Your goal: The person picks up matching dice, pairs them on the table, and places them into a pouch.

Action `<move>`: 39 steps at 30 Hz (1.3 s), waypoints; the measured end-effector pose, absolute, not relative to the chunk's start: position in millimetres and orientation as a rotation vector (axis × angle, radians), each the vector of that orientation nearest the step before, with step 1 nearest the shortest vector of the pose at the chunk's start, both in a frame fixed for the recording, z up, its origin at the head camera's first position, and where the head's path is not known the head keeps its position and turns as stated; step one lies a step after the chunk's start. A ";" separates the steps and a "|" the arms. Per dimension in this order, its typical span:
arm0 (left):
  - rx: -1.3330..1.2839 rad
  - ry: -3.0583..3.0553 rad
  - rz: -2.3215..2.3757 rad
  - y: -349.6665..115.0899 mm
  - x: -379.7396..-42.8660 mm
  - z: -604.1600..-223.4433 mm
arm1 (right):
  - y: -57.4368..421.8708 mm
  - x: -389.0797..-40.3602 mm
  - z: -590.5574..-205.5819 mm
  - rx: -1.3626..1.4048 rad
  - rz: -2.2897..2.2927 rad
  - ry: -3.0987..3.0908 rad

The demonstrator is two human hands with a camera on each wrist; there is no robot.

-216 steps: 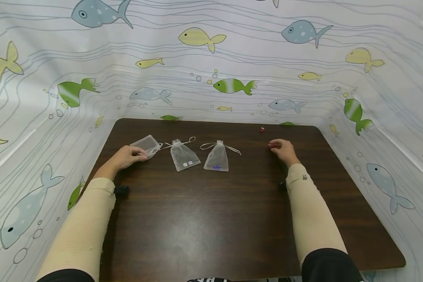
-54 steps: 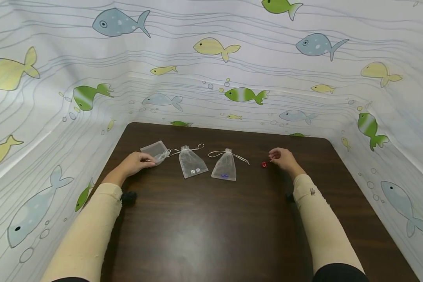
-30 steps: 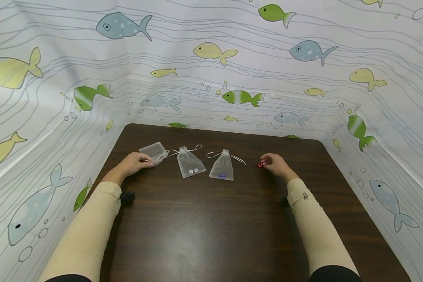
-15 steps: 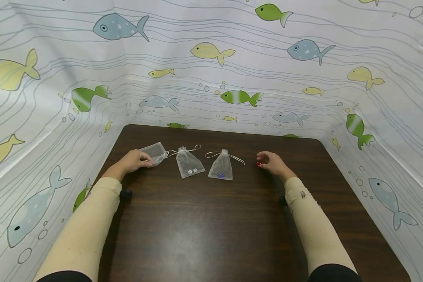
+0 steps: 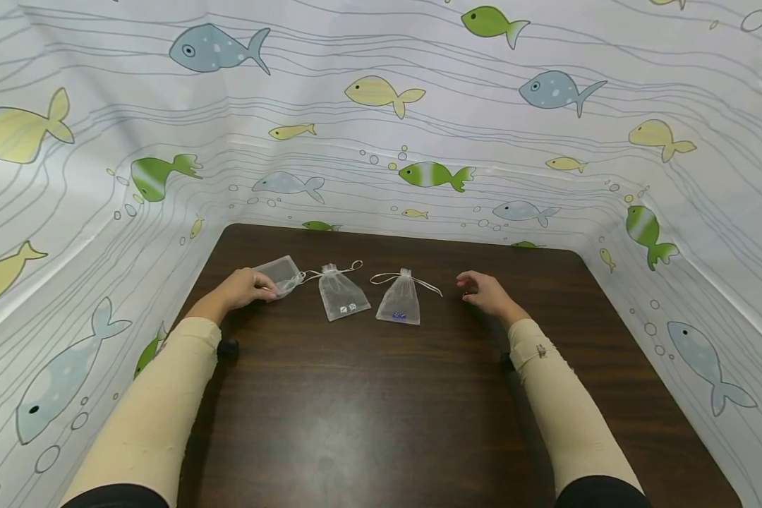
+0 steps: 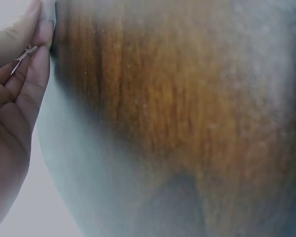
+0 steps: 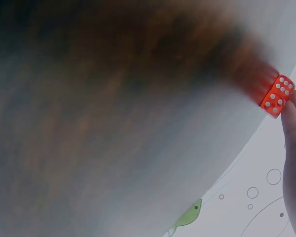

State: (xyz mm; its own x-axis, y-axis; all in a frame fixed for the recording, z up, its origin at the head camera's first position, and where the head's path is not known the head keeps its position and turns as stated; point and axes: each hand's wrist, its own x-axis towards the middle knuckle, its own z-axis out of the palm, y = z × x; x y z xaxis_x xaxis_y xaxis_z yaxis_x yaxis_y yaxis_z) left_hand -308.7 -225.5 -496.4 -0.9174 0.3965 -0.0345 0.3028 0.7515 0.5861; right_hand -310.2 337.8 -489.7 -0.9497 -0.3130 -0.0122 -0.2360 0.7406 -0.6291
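Note:
My left hand (image 5: 240,288) pinches the edge of a sheer white drawstring pouch (image 5: 279,271) that lies flat at the back left of the table. Its cord (image 6: 23,59) shows between the fingers in the left wrist view. On the right, my right hand (image 5: 489,293) has its thumb and fingers curved round red dice (image 7: 278,96) with white pips, side by side against the thumb. Only a speck of red shows there in the head view. Between the hands lie two more pouches, one with white dice (image 5: 348,308) inside, the other with blue dice (image 5: 399,316).
The dark brown wooden table (image 5: 355,395) has its far edge against a white fish-print curtain (image 5: 330,148), which also rises on both sides. The pouch with white dice (image 5: 339,291) and the pouch with blue dice (image 5: 401,295) have their cords spread toward the back.
My right hand brought one red die from the back toward another, then shifted left with the dice between thumb and fingers. The left hand stays on its pouch.

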 end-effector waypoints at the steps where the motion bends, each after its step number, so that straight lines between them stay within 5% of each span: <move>1: 0.562 2.793 0.892 -225.2 -309.0 -496.7 | 337.4 -310.3 -490.0 -0.454 -0.983 2.817; 39: 0.600 2.849 0.881 -219.9 -309.8 -491.5 | 331.4 -317.5 -491.8 -0.601 -0.745 2.912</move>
State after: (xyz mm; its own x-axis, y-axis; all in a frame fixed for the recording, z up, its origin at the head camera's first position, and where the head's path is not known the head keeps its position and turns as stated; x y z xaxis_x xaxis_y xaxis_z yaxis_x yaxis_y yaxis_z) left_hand -309.8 -219.9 -491.5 -0.9174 0.3973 0.0212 0.3399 0.7549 0.5608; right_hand -317.5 331.4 -491.8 -0.9203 -0.3905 0.0228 -0.3535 0.8053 -0.4759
